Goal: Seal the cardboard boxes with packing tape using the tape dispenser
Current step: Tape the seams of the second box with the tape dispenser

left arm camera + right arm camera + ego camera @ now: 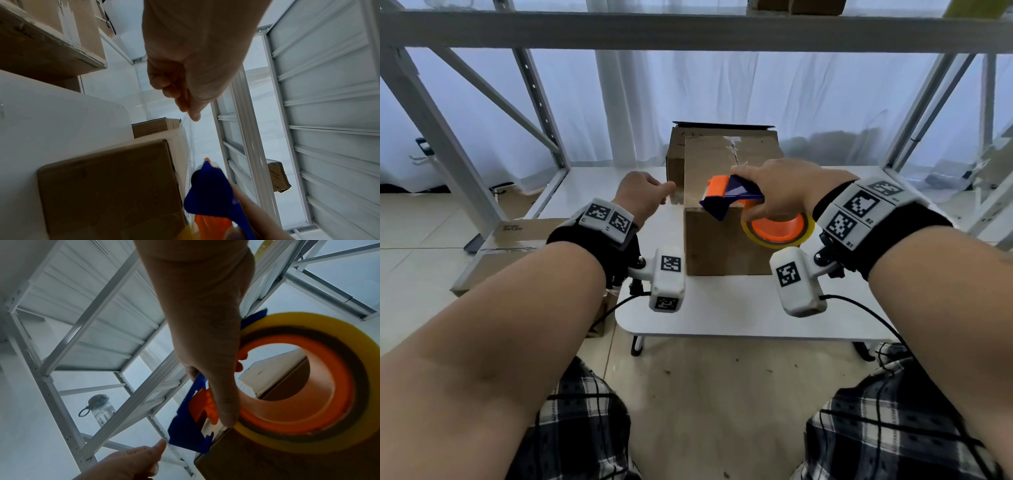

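A brown cardboard box (717,243) stands on the white table (722,315), with a second box (678,150) behind it. My right hand (780,192) grips the blue and orange tape dispenser (729,197) over the near box's top; its yellow-rimmed tape roll (777,231) hangs at the box's right side. My left hand (643,195) pinches the free end of the clear tape (188,128) at the box's left top edge. In the left wrist view the tape runs from the fingertips (194,116) down to the dispenser (213,193). The right wrist view shows the roll (296,382) and the dispenser (189,428) close up.
A grey metal shelf frame (688,31) surrounds the table, with slanted braces on both sides. Flattened cardboard (517,236) lies on the low shelf at left. A water bottle (100,408) stands on a shelf. A small box (277,175) sits on the rack.
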`<state>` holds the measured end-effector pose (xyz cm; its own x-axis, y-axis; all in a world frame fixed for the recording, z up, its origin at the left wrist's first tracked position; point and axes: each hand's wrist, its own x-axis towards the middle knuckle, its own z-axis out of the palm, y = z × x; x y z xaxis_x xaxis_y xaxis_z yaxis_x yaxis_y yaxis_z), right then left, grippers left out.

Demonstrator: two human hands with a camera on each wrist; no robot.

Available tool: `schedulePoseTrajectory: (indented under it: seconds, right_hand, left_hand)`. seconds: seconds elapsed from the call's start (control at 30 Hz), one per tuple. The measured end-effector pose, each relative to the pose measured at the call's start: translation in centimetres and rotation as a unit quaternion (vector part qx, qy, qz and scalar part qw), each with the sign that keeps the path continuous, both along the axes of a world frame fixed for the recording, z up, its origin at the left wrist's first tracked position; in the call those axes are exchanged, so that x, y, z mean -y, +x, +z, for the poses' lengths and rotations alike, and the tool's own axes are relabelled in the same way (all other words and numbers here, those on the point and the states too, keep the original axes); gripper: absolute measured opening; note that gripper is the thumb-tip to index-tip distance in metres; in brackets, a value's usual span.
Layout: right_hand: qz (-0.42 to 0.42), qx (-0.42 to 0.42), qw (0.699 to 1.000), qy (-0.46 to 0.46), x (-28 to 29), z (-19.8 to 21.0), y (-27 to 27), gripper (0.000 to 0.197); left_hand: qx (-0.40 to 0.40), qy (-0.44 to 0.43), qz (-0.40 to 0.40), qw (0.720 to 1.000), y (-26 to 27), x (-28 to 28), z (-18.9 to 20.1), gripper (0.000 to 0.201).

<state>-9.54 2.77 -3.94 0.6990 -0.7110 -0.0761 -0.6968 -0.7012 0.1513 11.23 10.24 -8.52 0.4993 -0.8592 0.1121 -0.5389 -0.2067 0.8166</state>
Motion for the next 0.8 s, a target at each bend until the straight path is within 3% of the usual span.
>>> schedulePoseTrajectory:
  seconds: [0.1, 0.23, 0.43, 0.57, 0.67, 0.8]
  right_hand:
    - [-0.023, -0.008, 0.999, 0.034, -0.2, -0.3, 0.1, 0.054]
    - [-0.044, -0.019, 0.997, 0.058, -0.3, -0.7, 0.0, 0.047]
    - [-0.044, 0.009, 0.996, 0.082, -0.3, -1.0, -0.4, 0.055]
    - [-0.029, 0.073, 0.996, 0.030, -0.6, -0.5, -0.6, 0.059]
    - [-0.013, 0.036, 0.999, 0.014, -0.6, -0.3, -0.5, 0.085]
    - [0.031, -0.019, 0.999, -0.032, -0.6, 0.9, 0.4, 0.070]
  left_hand:
    - [0.005, 0.013, -0.011, 1.000, 0.0, 0.0, -0.2, 0.026]
    - [0.011, 0.015, -0.022, 1.000, -0.5, -0.1, -0.3, 0.026]
    - [0.012, 0.014, -0.034, 0.999, -0.8, -0.1, -0.3, 0.025]
    - [0.006, 0.015, -0.028, 0.999, -0.4, 0.0, -0.4, 0.028]
    - [0.003, 0.022, -0.030, 0.999, -0.3, 0.2, -0.5, 0.028]
    - [0.011, 0.034, -0.015, 0.999, 0.3, 0.5, -0.7, 0.025]
